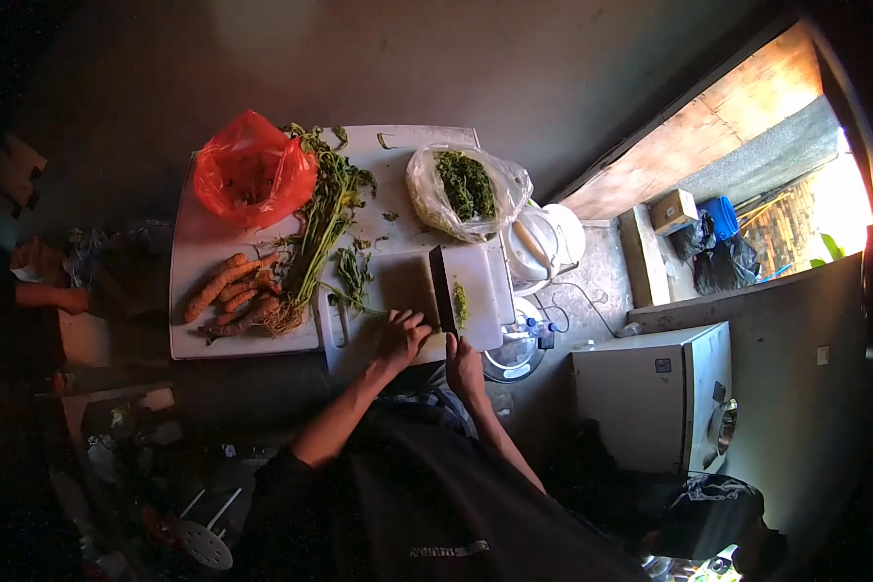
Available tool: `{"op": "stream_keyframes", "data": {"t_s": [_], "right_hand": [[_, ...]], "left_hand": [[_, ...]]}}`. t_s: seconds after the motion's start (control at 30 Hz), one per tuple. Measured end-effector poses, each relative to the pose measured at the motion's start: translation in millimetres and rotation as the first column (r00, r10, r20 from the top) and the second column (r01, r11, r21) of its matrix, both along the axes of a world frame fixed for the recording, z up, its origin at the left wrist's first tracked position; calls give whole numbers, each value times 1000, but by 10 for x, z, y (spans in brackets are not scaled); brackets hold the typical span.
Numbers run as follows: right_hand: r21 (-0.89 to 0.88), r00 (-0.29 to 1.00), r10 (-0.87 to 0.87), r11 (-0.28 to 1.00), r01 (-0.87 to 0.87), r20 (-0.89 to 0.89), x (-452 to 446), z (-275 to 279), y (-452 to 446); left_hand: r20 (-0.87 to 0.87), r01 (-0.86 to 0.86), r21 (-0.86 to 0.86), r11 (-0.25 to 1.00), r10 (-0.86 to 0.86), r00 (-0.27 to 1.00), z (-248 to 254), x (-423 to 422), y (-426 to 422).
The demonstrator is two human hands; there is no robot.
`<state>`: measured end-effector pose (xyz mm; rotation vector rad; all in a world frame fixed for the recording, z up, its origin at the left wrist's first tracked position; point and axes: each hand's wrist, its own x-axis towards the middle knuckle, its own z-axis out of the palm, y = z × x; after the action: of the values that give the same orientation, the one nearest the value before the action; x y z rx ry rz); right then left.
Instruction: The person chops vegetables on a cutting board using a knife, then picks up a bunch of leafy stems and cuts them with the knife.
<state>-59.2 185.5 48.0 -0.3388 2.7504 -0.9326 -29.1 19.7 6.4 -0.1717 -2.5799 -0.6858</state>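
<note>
My right hand (464,367) is wrapped round the handle of a broad-bladed knife (442,286), its dark blade pointing away from me over the white cutting board (393,276). To the left of the blade, my left hand (405,337) presses curled fingers on the board. A stem from a leafy green sprig (353,276) runs into that hand; what lies under the fingers is mostly hidden. Small chopped green pieces (461,306) lie right of the blade. Beyond my left hand rests a bunch of long-stemmed leafy greens (330,218) with roots toward me.
Carrots (225,288) lie at the table's left, below an open red plastic bag (252,175). A clear bag of chopped greens (466,184) stands at the back right. A white appliance (543,242) is beside the table. Another person's arm (53,297) shows far left.
</note>
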Motion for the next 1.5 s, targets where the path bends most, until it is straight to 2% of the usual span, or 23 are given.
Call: {"op": "stream_keyframes", "data": {"t_s": [0.23,0.33,0.47,0.63,0.67,0.83,0.9,1.03,1.13,1.23,1.3,1.33,1.4,1.43,1.5], "right_hand": [[-51,999,5,999,-2,52,-173,164,-35],[-36,1000,11,999,-10,10,-90,119,17],[-36,999,-53,998,53,6,24,-43,6],[-29,1000,-15,999,16,18,-191,-18,-71],[-39,1000,16,999,-15,25,-226,-18,-57],[-38,993,-37,998,41,115,-138,116,-3],[15,996,-36,999,35,86,-55,62,1],[-41,996,-80,996,81,44,-57,14,-82],[-79,999,-17,997,20,44,-204,3,-98],[-29,999,8,1000,-7,40,-217,40,-44],[-71,998,-6,997,11,68,-150,52,-24],[-36,999,-22,999,23,46,-99,40,-10],[1,999,-35,999,35,31,-44,14,-14],[-4,997,-60,998,60,40,-28,2,-33],[-7,995,-85,996,85,50,-60,-12,-49]], "left_hand": [[10,15,52,999,-16,1000,-9,-17,32],[97,19,78,997,-26,995,16,-35,15],[17,13,39,999,-14,1000,11,-10,12],[-17,46,24,999,-46,999,-1,-26,3],[3,35,51,998,-36,999,1,-24,10],[111,21,91,996,-32,993,144,-22,-4],[104,28,58,998,-34,994,174,-5,-14],[85,30,-2,1000,-30,996,120,7,-3],[34,33,26,999,-34,999,140,-19,12],[68,0,22,1000,-2,998,193,-18,11],[125,23,96,995,-35,992,191,-14,4],[125,20,96,995,-32,992,159,-20,1],[-62,-15,13,1000,16,998,119,0,7],[-56,-17,16,1000,18,998,112,19,6],[130,9,14,1000,-11,991,133,21,-10]]}}
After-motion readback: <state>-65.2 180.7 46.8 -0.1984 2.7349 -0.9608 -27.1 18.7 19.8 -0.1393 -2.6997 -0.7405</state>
